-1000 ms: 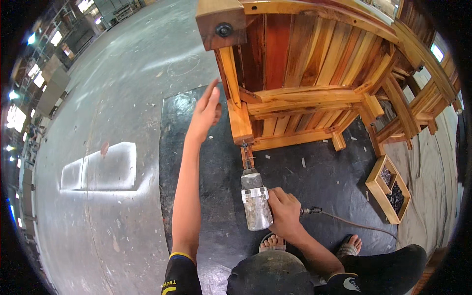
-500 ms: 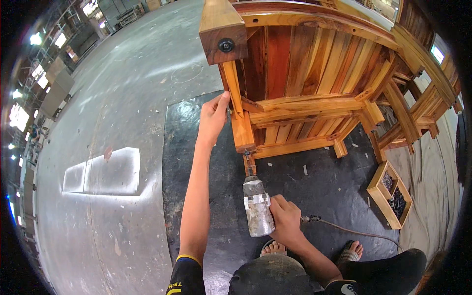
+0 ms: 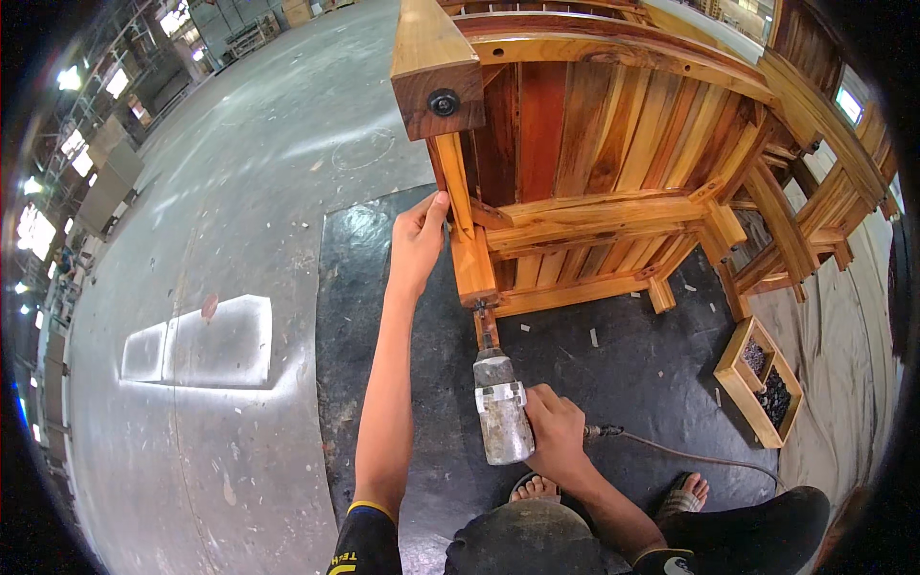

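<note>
My right hand [image 3: 558, 431] grips the handle of a worn silver air impact driver [image 3: 502, 422], its hose trailing off to the right. The driver's tip meets the end of a wooden leg [image 3: 472, 268] with a dark fastener at it. Higher up, my left hand [image 3: 418, 240] pinches the edge of the wooden side rail, thumb on the near side and fingers partly hidden behind it. Both parts belong to an overturned slatted wooden bench [image 3: 594, 216] in mixed brown tones. A block-shaped leg end [image 3: 436, 96] with a round black foot sticks out at the top.
A wooden tray [image 3: 762, 383] with compartments of small dark hardware lies at the right, near a crumpled beige sheet [image 3: 839, 364]. More wooden furniture [image 3: 795, 216] stands behind it. A black mat [image 3: 613, 355] with paper scraps lies under the bench, and an air hose [image 3: 690, 460] crosses it.
The bench and my left hand sit slightly lower in view. My right hand keeps the driver against the leg end, with little other movement.
</note>
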A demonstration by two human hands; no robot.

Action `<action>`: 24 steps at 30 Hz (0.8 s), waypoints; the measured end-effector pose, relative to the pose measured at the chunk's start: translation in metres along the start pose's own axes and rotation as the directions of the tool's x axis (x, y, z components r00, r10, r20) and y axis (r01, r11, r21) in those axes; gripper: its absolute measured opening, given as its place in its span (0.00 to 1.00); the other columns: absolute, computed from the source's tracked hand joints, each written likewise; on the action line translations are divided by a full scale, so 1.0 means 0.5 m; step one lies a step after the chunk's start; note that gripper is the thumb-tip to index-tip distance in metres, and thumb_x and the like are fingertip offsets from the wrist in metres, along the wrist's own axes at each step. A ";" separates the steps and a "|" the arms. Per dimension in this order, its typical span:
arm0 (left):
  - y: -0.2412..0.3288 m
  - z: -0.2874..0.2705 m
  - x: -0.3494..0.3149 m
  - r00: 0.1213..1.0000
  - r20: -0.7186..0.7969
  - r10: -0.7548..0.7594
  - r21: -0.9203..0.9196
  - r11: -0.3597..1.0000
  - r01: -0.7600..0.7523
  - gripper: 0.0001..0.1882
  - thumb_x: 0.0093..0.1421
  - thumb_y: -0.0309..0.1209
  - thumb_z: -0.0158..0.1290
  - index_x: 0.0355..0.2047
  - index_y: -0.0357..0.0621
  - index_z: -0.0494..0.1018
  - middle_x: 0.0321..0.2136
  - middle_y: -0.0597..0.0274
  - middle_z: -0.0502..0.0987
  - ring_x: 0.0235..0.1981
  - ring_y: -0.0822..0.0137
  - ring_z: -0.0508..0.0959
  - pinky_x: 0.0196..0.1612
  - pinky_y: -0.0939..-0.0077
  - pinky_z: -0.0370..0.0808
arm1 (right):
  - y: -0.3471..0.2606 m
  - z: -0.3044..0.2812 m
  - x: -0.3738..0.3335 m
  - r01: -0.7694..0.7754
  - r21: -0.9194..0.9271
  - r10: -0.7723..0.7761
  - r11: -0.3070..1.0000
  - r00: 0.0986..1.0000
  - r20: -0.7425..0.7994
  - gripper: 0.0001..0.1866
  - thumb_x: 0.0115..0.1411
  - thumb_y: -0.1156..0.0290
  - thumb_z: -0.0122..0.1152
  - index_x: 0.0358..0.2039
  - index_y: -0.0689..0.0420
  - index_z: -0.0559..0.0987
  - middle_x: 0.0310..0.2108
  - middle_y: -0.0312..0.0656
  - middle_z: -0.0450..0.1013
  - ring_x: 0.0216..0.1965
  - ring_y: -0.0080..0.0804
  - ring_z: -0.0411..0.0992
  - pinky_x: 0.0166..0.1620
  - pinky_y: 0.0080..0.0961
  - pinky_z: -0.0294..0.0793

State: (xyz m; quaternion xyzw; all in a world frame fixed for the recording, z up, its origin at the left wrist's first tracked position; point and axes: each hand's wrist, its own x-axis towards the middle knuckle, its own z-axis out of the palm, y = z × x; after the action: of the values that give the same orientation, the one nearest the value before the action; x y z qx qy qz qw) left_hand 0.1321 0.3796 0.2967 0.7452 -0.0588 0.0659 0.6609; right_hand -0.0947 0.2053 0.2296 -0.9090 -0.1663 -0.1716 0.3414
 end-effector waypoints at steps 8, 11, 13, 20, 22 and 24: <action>-0.002 0.002 -0.003 1.000 0.008 0.022 0.026 0.999 -0.022 0.21 0.68 0.43 0.44 0.46 0.37 0.76 0.15 0.74 0.62 0.17 0.82 0.57 0.21 0.81 0.56 | 0.008 0.005 0.003 0.012 -0.048 -0.011 0.999 1.000 0.014 0.19 0.43 0.70 0.65 0.37 0.57 0.73 0.30 0.40 0.68 0.27 0.39 0.72 0.29 0.34 0.68; -0.008 0.006 -0.006 0.999 -0.008 0.044 -0.023 0.999 -0.044 0.21 0.68 0.43 0.44 0.47 0.37 0.76 0.16 0.74 0.62 0.18 0.81 0.57 0.21 0.81 0.56 | 0.005 0.002 0.004 -0.002 -0.045 0.003 0.999 1.000 0.019 0.19 0.43 0.69 0.65 0.37 0.58 0.73 0.30 0.41 0.68 0.28 0.39 0.72 0.29 0.34 0.68; -0.006 0.003 -0.006 1.000 0.003 0.024 0.005 1.000 -0.024 0.21 0.68 0.43 0.44 0.47 0.38 0.75 0.17 0.74 0.63 0.19 0.81 0.57 0.22 0.82 0.56 | 0.006 0.003 0.005 0.010 -0.056 -0.009 0.998 1.000 0.018 0.19 0.43 0.69 0.65 0.37 0.58 0.73 0.30 0.41 0.68 0.28 0.39 0.73 0.29 0.34 0.68; -0.010 0.001 -0.006 0.999 0.008 0.036 -0.002 0.999 -0.036 0.21 0.69 0.43 0.44 0.48 0.39 0.75 0.18 0.74 0.63 0.19 0.82 0.57 0.22 0.82 0.57 | 0.005 0.007 0.005 0.004 -0.065 -0.003 0.998 1.000 0.016 0.18 0.45 0.69 0.64 0.37 0.58 0.73 0.29 0.41 0.68 0.28 0.39 0.73 0.30 0.35 0.68; -0.007 -0.002 -0.007 0.999 0.024 0.022 -0.029 0.999 -0.022 0.21 0.69 0.42 0.44 0.48 0.39 0.75 0.17 0.75 0.62 0.18 0.82 0.56 0.21 0.83 0.56 | 0.008 0.009 0.006 0.016 -0.072 -0.015 0.997 1.000 0.016 0.18 0.45 0.69 0.64 0.37 0.58 0.73 0.29 0.41 0.68 0.28 0.39 0.73 0.30 0.35 0.68; -0.003 -0.004 -0.012 1.000 0.011 0.008 -0.050 0.999 -0.007 0.20 0.68 0.42 0.44 0.48 0.38 0.75 0.17 0.76 0.61 0.18 0.82 0.56 0.21 0.83 0.55 | 0.006 0.009 0.008 0.029 -0.079 -0.027 0.996 0.999 0.017 0.18 0.45 0.68 0.64 0.37 0.58 0.73 0.29 0.41 0.68 0.28 0.40 0.73 0.30 0.35 0.68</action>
State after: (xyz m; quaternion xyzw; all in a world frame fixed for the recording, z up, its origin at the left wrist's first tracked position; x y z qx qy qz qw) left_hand 0.1263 0.3815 0.2946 0.7286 -0.0670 0.0626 0.6788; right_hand -0.0892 0.2068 0.2263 -0.9209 -0.1748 -0.1753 0.3012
